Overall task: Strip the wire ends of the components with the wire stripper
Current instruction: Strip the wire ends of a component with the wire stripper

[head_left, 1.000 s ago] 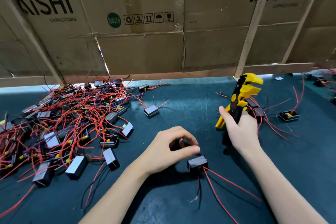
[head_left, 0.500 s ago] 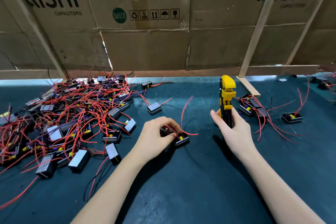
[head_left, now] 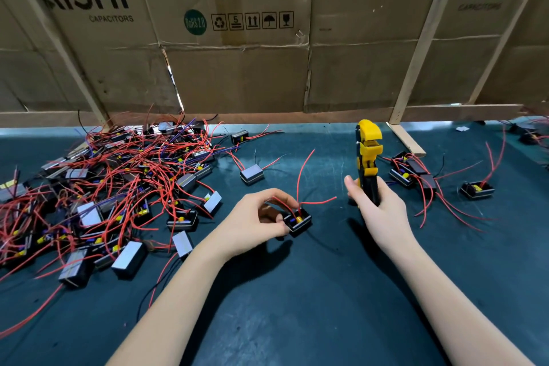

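Up behind everything stands a big cardboard wall (head_left: 237, 74) with wooden slats. Below it lies the dark green worktop (head_left: 297, 321). On the left side of the worktop sits a big pile of components (head_left: 118, 187), little black boxes all tangled in red wires. A smaller bunch of components (head_left: 413, 172) lies on the right.

The right hand (head_left: 377, 205) holds the yellow and black wire stripper (head_left: 367, 157) straight up, its grip curled round the black handle at the bottom. The left hand (head_left: 255, 217) pinches one small component (head_left: 298, 221) that sits on the worktop between the two arms. Its finger and thumb clamp the edge of the box. Two red wires (head_left: 303, 175) stick up and out from it, near the stripper but not touching it.
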